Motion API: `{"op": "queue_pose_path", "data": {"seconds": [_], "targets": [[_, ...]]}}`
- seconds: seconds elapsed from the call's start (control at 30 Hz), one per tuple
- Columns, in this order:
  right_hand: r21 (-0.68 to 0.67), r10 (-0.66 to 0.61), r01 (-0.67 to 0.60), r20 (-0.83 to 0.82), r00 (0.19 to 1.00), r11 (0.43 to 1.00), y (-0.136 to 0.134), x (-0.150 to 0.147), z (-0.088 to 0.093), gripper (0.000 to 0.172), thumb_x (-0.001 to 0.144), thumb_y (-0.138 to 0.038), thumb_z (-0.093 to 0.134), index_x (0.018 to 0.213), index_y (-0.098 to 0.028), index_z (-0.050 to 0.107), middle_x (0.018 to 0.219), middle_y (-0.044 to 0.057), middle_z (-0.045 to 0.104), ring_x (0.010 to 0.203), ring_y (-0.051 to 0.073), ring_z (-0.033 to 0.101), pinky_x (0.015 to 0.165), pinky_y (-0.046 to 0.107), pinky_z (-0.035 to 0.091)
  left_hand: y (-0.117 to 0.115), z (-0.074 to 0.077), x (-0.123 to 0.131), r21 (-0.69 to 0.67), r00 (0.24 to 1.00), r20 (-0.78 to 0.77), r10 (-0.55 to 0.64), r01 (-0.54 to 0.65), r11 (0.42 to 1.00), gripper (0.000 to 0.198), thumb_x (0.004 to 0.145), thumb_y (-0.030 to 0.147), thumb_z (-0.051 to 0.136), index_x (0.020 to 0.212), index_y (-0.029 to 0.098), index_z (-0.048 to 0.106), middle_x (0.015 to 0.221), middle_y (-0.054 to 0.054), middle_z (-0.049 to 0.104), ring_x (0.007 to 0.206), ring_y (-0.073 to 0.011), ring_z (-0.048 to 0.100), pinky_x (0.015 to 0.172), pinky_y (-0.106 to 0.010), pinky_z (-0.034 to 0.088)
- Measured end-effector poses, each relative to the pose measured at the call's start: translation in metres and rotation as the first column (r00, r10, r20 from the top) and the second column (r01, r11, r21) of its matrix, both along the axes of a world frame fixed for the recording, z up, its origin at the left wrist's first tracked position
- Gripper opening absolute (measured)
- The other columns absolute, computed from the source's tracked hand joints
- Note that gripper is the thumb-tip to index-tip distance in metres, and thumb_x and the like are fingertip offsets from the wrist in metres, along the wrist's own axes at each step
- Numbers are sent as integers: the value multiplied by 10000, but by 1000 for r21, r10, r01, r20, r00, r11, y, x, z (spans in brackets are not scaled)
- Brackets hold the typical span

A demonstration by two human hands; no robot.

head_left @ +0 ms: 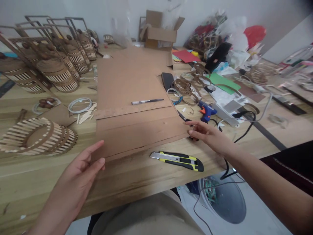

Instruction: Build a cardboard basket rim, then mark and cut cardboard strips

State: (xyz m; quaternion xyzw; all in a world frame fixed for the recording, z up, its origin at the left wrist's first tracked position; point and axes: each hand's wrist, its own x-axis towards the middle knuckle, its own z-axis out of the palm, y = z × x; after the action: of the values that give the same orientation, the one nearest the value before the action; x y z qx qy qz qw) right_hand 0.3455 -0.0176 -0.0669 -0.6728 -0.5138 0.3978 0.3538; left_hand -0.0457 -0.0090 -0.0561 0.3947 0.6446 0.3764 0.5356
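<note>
A large brown cardboard sheet (137,130) lies flat on the wooden table (137,176). My left hand (78,173) rests at the sheet's near left corner, fingers stretched and touching its edge. My right hand (207,135) reaches to the sheet's right edge with fingers extended flat, holding nothing. A yellow and black utility knife (177,160) lies on the table between my hands, just in front of the cardboard. A pen-like craft knife (146,101) lies on a second cardboard sheet (129,81) farther back.
Woven stick baskets (39,137) and several handled ones (58,65) fill the left. A blue glue gun (206,112), cables, cardboard strips (188,86), coloured paper and an open box (158,32) crowd the right and back. A bin (225,199) stands below the table's edge.
</note>
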Motion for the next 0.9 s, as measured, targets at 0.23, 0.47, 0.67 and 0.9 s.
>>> {"op": "queue_pose_path", "data": {"seconds": [0.23,0.47,0.67,0.9], "targets": [[-314,-233,36,-617,751,949,2,-12,2,370,677,-160,862,1030,-185,754,791,6,744,746,112,730,744,171,586,4,4,-1,-128,980,199,-22,49,991,765,542,390,913,1246,236,656,751,18,666,807,-191,688,623,-210,545],[-314,-234,13,-677,698,949,2,-13,-2,454,661,-69,851,1076,-224,753,889,-16,776,777,113,756,789,173,607,7,1,0,-101,988,138,-63,78,992,720,510,396,906,1180,238,696,869,-9,754,785,-201,721,665,-245,586],[-224,-153,-1,-671,726,975,-2,-13,-3,557,643,-166,892,1159,-282,716,888,-55,751,756,75,720,823,183,582,6,-3,-10,-57,989,105,-102,109,992,762,527,437,915,1236,273,691,669,29,717,668,-174,687,570,-204,547],[-100,-77,19,-618,782,995,-6,-14,-6,650,642,-297,907,1246,-280,666,794,-54,727,742,101,689,840,256,567,4,-3,-14,14,992,74,-104,103,995,760,542,467,911,1247,291,688,720,17,741,705,-194,712,620,-226,578]]}}
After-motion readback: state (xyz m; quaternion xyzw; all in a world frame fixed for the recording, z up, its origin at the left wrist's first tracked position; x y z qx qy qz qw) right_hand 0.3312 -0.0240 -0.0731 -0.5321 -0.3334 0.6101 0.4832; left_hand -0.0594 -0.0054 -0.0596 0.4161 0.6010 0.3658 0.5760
